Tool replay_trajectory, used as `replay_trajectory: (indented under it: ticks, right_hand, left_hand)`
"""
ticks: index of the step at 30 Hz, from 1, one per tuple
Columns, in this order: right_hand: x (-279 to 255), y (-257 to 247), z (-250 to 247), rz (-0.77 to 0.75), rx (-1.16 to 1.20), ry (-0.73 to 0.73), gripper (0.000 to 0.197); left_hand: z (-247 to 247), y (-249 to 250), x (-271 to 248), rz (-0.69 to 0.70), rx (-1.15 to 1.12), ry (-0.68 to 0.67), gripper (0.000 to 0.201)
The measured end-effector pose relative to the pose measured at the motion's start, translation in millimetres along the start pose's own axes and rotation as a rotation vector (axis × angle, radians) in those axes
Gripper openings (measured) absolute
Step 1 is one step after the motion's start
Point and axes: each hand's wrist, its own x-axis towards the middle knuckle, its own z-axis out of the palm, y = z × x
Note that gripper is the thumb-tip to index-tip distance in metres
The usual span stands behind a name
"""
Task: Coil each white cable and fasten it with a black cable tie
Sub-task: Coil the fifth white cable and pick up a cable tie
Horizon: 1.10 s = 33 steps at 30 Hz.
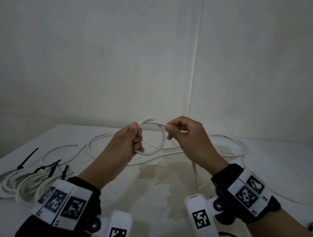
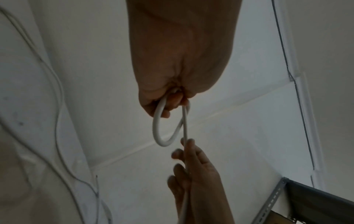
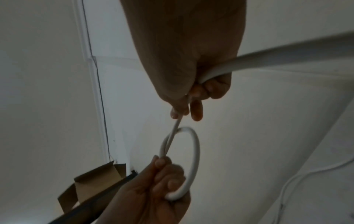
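Hands (image 1: 132,140) (image 1: 186,133) grip one white cable (image 1: 160,146) loop (above table (image 1: 278,164)).

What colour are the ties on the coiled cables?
Black. The cable ties on the coiled cables show best in the head view.

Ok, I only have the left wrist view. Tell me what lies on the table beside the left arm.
Observer: Finished coils of white cable lie there, with black cable ties on them.
Operator: Say how the left hand holds the loop.
Observer: The left hand grips the loop at two points, top crossing and bottom curve.
Operator: Report where the cable leaves the right hand.
Observer: From the right hand, the cable passes out of the palm close by the wrist camera.
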Motion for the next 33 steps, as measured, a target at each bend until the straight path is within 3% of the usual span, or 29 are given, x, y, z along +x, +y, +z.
replay_trajectory:
  ticks: [3,6,14,19,22,27,31,33]
  right_hand:
    - [0.0,9.8,-14.1,-0.053,-0.193,0.015,0.006]
    - [1.3,23.0,-31.5,-0.069,-0.382,0.041,0.015]
    - [25.5,38.2,-69.5,-0.259,-0.52,0.245,0.02]
    - [20.0,53.0,-44.9,-0.441,-0.851,0.098,0.035]
    - [13.0,57.0,-26.5,-0.561,-1.019,-0.029,0.031]
    - [-1.6,55.3,10.4,-0.79,-0.975,-0.214,0.025]
    - [-6.9,38.1,27.6,-0.881,-0.891,-0.246,0.012]
    - [-9.4,29.6,34.3,-0.885,-0.858,-0.246,0.014]
  left_hand:
    - [-14.3,-4.8,1.0,-0.006,0.041,0.06,0.036]
    - [-30.6,-4.5,3.0,-0.03,-0.049,0.138,0.037]
    - [-38.1,6.6,6.8,-0.006,-0.058,0.148,0.037]
    - [-46.5,3.2,10.2,-0.003,-0.069,0.191,0.037]
    - [-49.5,2.3,11.8,0.009,-0.043,0.212,0.036]
    - [-48.1,1.2,16.4,0.044,0.021,0.206,0.036]
    - [-44.8,-1.3,19.1,0.062,0.08,0.18,0.037]
    - [-41.1,-3.9,20.1,0.071,0.098,0.166,0.038]
